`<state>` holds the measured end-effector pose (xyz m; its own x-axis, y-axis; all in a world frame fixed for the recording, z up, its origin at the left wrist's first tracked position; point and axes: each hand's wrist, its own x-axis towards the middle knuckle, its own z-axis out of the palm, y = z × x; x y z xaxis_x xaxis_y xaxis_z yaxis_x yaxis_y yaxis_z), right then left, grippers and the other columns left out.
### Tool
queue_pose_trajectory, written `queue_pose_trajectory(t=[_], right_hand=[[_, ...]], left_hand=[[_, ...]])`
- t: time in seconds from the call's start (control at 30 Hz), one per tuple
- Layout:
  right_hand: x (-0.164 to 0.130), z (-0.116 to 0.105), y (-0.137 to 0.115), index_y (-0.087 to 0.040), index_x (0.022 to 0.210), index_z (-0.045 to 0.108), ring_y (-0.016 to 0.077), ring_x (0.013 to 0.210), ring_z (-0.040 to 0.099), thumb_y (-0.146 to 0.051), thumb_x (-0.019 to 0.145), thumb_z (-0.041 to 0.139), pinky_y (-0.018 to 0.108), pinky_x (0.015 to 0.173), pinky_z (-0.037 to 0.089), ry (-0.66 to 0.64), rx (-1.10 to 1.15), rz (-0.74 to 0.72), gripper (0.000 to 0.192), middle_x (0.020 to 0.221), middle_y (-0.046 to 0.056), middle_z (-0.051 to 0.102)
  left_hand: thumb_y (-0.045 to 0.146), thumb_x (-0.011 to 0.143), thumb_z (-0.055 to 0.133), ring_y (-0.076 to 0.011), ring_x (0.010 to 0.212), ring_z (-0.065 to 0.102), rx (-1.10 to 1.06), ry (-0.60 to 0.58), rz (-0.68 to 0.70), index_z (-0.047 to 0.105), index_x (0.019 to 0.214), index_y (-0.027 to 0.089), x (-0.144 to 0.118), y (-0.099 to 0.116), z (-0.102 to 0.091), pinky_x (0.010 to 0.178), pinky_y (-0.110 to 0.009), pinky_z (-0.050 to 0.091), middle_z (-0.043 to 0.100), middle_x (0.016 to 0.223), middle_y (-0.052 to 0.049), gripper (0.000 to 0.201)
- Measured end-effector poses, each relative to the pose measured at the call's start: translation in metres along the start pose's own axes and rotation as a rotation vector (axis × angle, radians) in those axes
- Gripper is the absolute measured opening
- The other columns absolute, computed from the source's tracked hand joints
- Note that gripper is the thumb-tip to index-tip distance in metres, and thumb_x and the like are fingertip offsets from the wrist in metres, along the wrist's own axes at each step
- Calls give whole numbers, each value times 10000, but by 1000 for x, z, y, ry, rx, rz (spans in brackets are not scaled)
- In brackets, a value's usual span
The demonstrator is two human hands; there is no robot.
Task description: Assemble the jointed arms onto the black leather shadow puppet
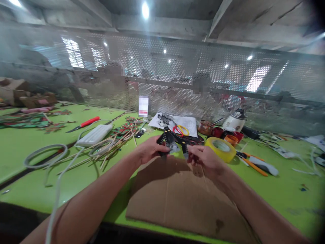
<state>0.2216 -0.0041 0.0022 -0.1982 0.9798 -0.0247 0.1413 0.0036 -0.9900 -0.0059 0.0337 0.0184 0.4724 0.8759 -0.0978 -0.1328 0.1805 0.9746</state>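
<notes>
Mid-air, both hands hold a small dark jointed piece over a cardboard sheet

Seen from the wearer's head, two bare forearms reach forward over a bright green table [30, 159]. Between them, lifted just above a flat sheet of brown cardboard [182, 200], is a small dark jointed piece [170, 139] with black strips that spread like limbs and a pale grey patch at its middle. The left hand [150, 149] is closed on the piece's left side, thumb and fingers pinching it. The right hand [206, 159] grips its right end in the same way.

How far the work has come is hard to judge: the piece looks already cut and joined, with small light dots along its strips, yet it is not set down. The cardboard beneath it is bare.

Just beside the right hand lies a roll of yellow tape [221, 148]. Further right lies an orange-handled tool [256, 166]. Behind the piece rests a printed paper sheet [175, 122] with red and yellow rings on it. To the left lie a bundle of thin wooden sticks [111, 146], a white power strip [95, 135] with its coiled cable, and a red-handled knife [85, 124]. A perforated metal screen [177, 71] closes off the back of the table
</notes>
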Motion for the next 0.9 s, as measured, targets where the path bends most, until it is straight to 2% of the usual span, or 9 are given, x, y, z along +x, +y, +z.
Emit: queue_pose_trajectory(t=[0.13, 0.3, 0.4, 0.53, 0.67, 0.77, 0.83, 0.9], right_hand=[[9, -8, 6, -138, 670, 617, 77, 462, 518, -571, 680, 708, 210, 475, 398, 130, 23, 14, 442, 573, 30, 640], [11, -7, 9, -143, 637, 616, 81, 451, 521, -409, 720, 710, 211, 462, 397, 144, -46, 28, 294, 565, 34, 646], [9, -5, 7, -144, 617, 623, 86, 459, 523, -370, 731, 701, 212, 460, 385, 139, -86, 3, 265, 556, 34, 645], [6, -5, 1, -145, 609, 627, 91, 496, 533, -376, 727, 699, 214, 494, 399, 122, -125, -48, 269, 566, 28, 645], [4, -6, -3, -150, 634, 621, 100, 494, 534, -402, 755, 648, 226, 496, 411, 147, -183, -97, 280, 598, 39, 657], [5, -3, 0, -157, 686, 643, 114, 518, 552, -350, 755, 636, 232, 506, 414, 171, -277, -130, 205, 617, 35, 663], [6, 1, 4, -161, 795, 673, 122, 522, 554, -294, 724, 658, 228, 494, 399, 163, -315, -122, 151, 595, 11, 646], [6, 7, 9, -158, 938, 673, 119, 493, 535, -244, 683, 678, 219, 459, 364, 122, -286, -71, 270, 554, -21, 612]], left_hand=[[87, 588, 795, -99, 561, 591, -53, 137, 100, 563, 927, 154, 5, 9, -12, 558, -233, 519, 551, 700, 34, 417], [73, 617, 763, -95, 520, 572, -55, 231, 130, 561, 909, 151, 10, 8, -18, 458, -185, 456, 547, 669, 28, 364], [63, 623, 763, -85, 538, 562, -24, 178, 58, 576, 1085, 159, 8, 5, -13, 514, -195, 487, 573, 706, 21, 508], [73, 619, 773, -106, 620, 589, 46, 110, -9, 467, 1328, 171, 1, 5, -3, 569, -214, 500, 615, 809, -16, 778], [95, 601, 794, -115, 601, 576, 145, 89, -11, 327, 1442, 212, -4, 5, 2, 575, -225, 491, 574, 702, 33, 969], [111, 589, 806, -110, 594, 566, 206, 7, -28, 341, 1438, 233, -5, 1, 3, 593, -234, 493, 546, 674, 56, 975], [129, 583, 809, -116, 593, 576, 234, -51, -64, 398, 1403, 224, -6, 0, 4, 586, -238, 490, 547, 691, 50, 921], [141, 574, 812, -118, 589, 581, 251, -78, -96, 453, 1359, 207, -9, 2, 6, 580, -244, 490, 547, 709, 43, 866]])
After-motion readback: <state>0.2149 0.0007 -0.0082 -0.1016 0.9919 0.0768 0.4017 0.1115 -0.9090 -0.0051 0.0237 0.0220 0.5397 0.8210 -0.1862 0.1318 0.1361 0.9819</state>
